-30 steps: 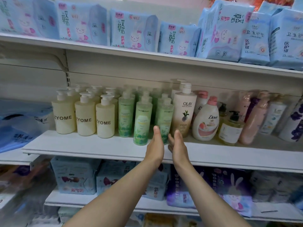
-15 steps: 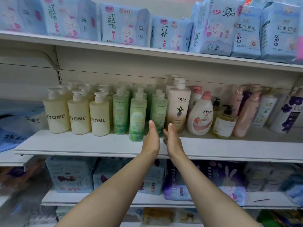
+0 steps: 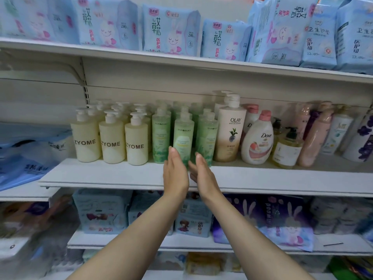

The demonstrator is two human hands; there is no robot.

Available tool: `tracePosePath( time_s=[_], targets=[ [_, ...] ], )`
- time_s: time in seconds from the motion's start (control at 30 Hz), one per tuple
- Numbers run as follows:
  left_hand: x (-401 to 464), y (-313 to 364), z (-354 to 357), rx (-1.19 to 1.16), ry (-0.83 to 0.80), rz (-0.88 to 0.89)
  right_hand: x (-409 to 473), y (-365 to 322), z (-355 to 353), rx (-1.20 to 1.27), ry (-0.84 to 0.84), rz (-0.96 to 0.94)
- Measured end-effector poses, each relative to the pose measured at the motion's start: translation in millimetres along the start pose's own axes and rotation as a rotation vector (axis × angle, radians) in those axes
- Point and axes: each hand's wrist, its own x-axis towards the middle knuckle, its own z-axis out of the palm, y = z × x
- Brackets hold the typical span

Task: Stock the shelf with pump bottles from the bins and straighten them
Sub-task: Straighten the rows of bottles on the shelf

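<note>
My left hand (image 3: 175, 173), right hand (image 3: 204, 174) flat-fingered, flanking translucent green SHIRORUKA pump bottle (image 3: 183, 136); holding nothing; cream ZYOME bottles (image 3: 112, 141) at 9 o'clock.

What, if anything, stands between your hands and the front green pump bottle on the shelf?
Nothing visible: the left hand and right hand flank the base of the front green pump bottle, with only bare shelf before it.

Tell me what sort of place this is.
Most likely a shop's toiletries aisle. White tiered shelving holds rows of identical ZYOME pump bottles and green pump bottles beside Olay and Dove body washes, with packaged sanitary pads stacked above.
</note>
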Motion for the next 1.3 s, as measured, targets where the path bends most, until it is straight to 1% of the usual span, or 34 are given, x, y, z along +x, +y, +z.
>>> tracePosePath(
  time_s=[0.07, 0.17, 0.4, 0.9, 1.3],
  targets=[
    [1.5, -1.6, -1.0, -0.035, -0.041, -0.046, 3.1, -0.2, 2.4, -0.006, -0.001, 0.004],
    [2.5, 1.7, -2.5, -0.042, -0.084, -0.066, 9.6, 1.6, 2.9, 0.011, 0.005, 0.013],
    [18.8, 4.2, -1.2, -0.008, -0.123, -0.101, 25.0, 4.6, 5.2, 0.026, 0.029, 0.019],
    [40.2, -5.9, 8.3, -0.050, -0.112, -0.079, 44.5, 4.0, 5.4, -0.037, 0.013, 0.014],
    [50.4, -4.7, 7.8, -0.062, -0.113, -0.075, 55.8, 8.4, 8.5, -0.080, 0.039, 0.020]
  ],
)
